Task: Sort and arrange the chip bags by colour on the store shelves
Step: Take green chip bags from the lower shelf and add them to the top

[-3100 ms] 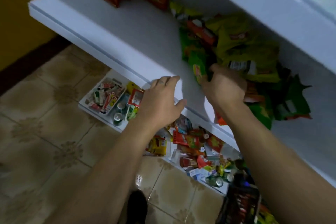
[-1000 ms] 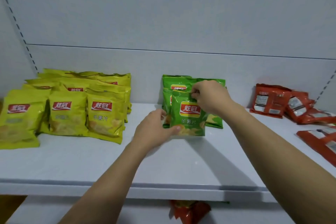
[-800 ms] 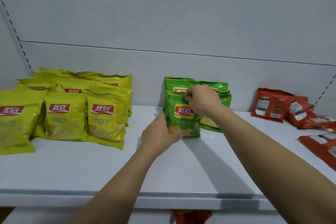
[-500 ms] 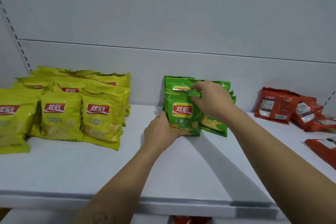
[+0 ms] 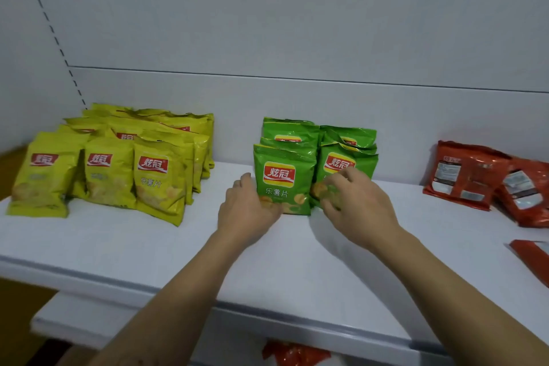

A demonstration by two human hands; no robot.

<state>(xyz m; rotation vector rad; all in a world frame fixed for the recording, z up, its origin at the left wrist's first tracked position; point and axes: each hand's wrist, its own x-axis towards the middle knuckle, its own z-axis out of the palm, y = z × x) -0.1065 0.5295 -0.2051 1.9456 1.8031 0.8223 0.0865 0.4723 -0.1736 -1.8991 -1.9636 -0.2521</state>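
Green chip bags stand in two short rows at the middle of the white shelf (image 5: pixel 148 249). My left hand (image 5: pixel 246 211) grips the lower left corner of the front left green bag (image 5: pixel 282 175), thumb across its bottom edge. My right hand (image 5: pixel 356 205) is blurred by motion; its loosely spread fingers lie over the lower part of the front right green bag (image 5: pixel 344 162). Yellow chip bags (image 5: pixel 118 166) stand grouped in rows at the left. Red chip bags (image 5: pixel 472 175) lie at the right, backs showing.
Another red bag (image 5: pixel 531 255) lies flat near the right edge of the shelf. A red bag (image 5: pixel 294 353) shows on the lower shelf below the front lip. The shelf's back panel rises close behind the bags.
I came up from the mixed pile on the lower shelf to this shelf. The green bag now stands at the front left; my right hand dropped from its top to the right bag's lower part.
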